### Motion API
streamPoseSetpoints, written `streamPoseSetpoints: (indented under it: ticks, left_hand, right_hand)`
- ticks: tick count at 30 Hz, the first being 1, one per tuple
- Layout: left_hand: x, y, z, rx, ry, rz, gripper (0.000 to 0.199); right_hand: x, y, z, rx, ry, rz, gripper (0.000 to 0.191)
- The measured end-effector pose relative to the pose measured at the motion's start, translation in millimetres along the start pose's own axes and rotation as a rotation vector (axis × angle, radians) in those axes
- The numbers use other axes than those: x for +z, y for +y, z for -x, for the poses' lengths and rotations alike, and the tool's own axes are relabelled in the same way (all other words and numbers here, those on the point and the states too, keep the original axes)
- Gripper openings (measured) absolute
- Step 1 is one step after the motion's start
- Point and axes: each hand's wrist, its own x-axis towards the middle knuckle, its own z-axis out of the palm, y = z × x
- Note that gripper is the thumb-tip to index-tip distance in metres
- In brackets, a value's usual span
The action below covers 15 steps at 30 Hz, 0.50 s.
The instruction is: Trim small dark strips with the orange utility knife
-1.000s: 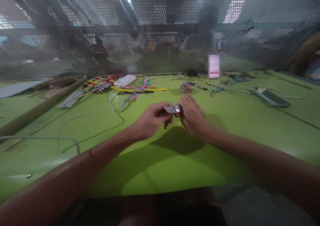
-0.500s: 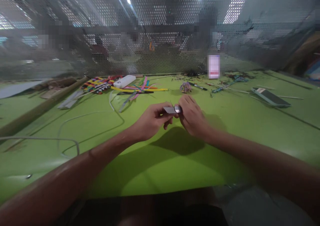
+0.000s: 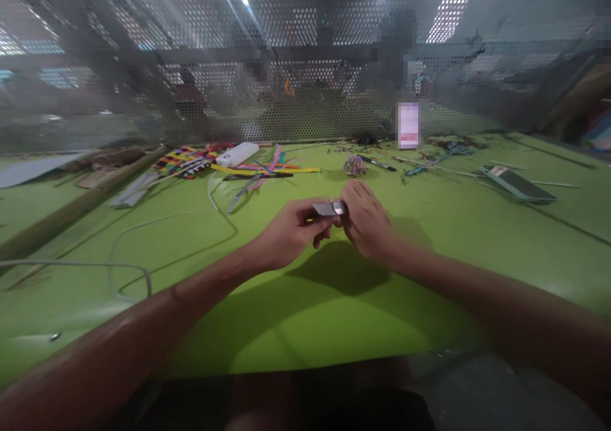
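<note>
In the head view both my hands meet above the green table, near its middle. My right hand [image 3: 367,221] is closed round a utility knife [image 3: 325,209], whose grey blade points left and whose handle is mostly inside my fist. Behind that blade, the fingers of my left hand [image 3: 296,227] are bent and pressed together. A thin sliver shows by its fingertips, too small to name. The fingertips of the two hands almost touch. Beyond them on the table lie a multicoloured ball of strands [image 3: 354,165] and a black marker pen [image 3: 377,163].
Coloured strips [image 3: 267,171], a white power bank-like block [image 3: 237,155] and a woven colourful piece [image 3: 186,162] lie at the back left. A white cable [image 3: 162,216] loops on the left. A phone [image 3: 518,184] lies right; a lit screen [image 3: 408,125] leans against the perforated metal panel [image 3: 305,113].
</note>
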Motion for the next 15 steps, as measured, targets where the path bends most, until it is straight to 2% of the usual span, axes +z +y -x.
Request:
streamPoseSetpoints:
  ticks: [6,12,15]
  left_hand:
    - [4.2,1,5,-0.033,-0.157,-0.193,0.016]
    - [-3.6,0,-3,-0.157,-0.054,-0.051,0.013]
    - [-5.1,-3,-6,-0.148,-0.039,-0.014,0.013]
  right_hand:
    - [-3,4,-4,0.042,0.015,-0.041,0.023]
    - [-17,26,-16,0.142,0.156,-0.161,0.030]
    - [-24,26,-18,0.146,0.090,-0.288,0.029]
